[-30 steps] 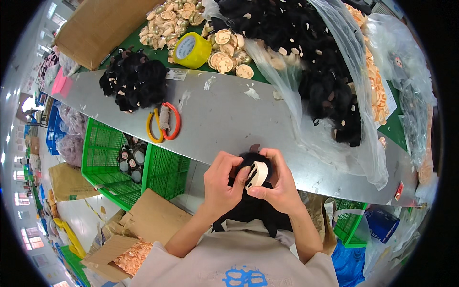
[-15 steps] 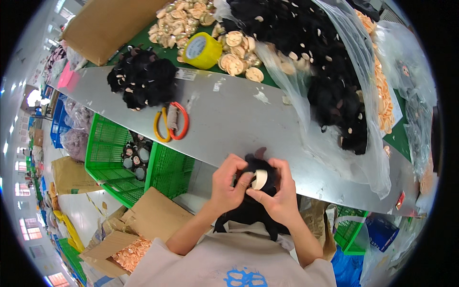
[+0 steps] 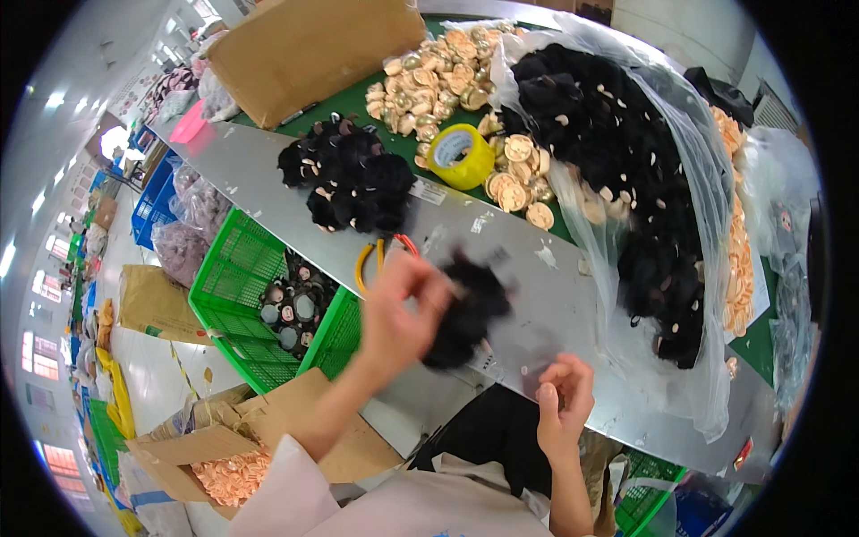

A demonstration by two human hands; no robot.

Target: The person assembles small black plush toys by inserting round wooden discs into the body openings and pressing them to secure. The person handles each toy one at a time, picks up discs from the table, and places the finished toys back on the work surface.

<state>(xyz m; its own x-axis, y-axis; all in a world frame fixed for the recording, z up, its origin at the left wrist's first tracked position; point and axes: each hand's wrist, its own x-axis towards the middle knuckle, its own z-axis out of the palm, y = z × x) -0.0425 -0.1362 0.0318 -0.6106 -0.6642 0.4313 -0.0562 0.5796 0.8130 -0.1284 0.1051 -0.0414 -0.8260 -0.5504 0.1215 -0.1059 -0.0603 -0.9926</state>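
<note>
My left hand (image 3: 401, 309), smeared by motion, is raised over the table's near edge, its fingers closed on a black plush piece (image 3: 470, 309). That furry piece is blurred too and hangs over the metal tabletop. My right hand (image 3: 565, 404) is off to the right by the table edge, fingers loosely curled and apart from the thumb, with nothing seen in it. Partly hidden behind my left hand are scissors (image 3: 365, 267) with yellow and red handles. Beyond them lies a pile of similar black plush pieces (image 3: 349, 174).
Yellow tape (image 3: 461, 157) and cream plastic discs (image 3: 514, 179) lie at the back, near a cardboard box (image 3: 313, 54). A clear bag (image 3: 617, 340) of black plush spreads to the right. Below left stand a green crate (image 3: 242, 259) and an open carton (image 3: 313, 421).
The hands have separated. My left hand has carried the plush piece up and away from my lap; my right hand has let go and moved right. The view has shifted.
</note>
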